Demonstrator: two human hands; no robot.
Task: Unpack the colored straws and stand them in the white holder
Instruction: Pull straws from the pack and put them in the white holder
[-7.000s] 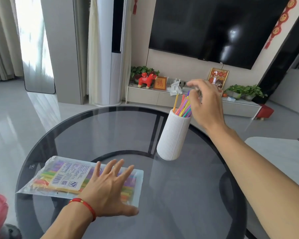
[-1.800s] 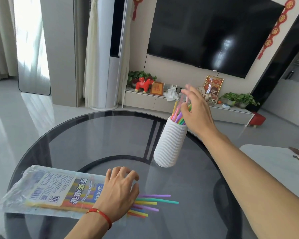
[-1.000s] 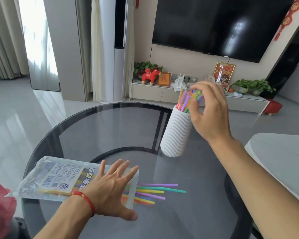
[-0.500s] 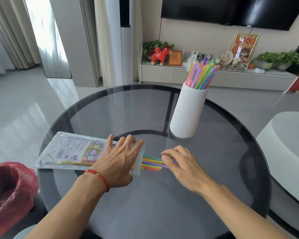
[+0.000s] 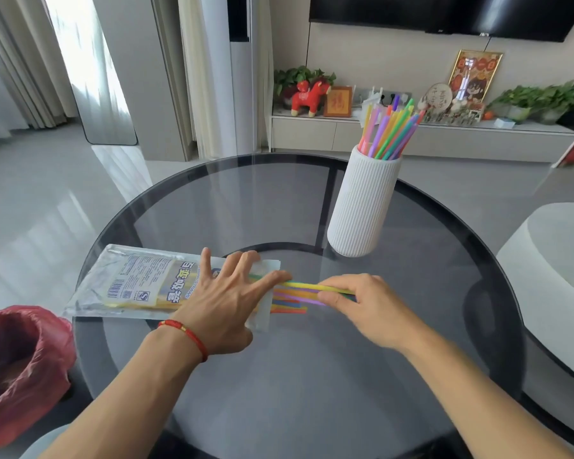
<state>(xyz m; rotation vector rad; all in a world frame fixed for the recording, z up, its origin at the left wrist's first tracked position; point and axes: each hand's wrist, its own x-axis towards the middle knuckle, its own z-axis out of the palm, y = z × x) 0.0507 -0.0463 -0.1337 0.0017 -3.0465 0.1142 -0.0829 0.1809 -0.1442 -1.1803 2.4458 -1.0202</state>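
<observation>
I have my left hand (image 5: pixel 227 301) spread flat with straight fingers on the mouth end of the straw packet (image 5: pixel 140 283), which lies on the glass table (image 5: pixel 312 376) on the near left of the white holder (image 5: pixel 362 207), while my right hand (image 5: pixel 362 303) pinches the straws (image 5: pixel 295 294) poking out of that mouth. To do this pull well, I judge I should keep the packet pressed down and draw the pinched straws straight out along their length, away from the packet. The holder stands upright with a bunch of straws already in it, so I would then lift them clear and drop them in ends first.
</observation>
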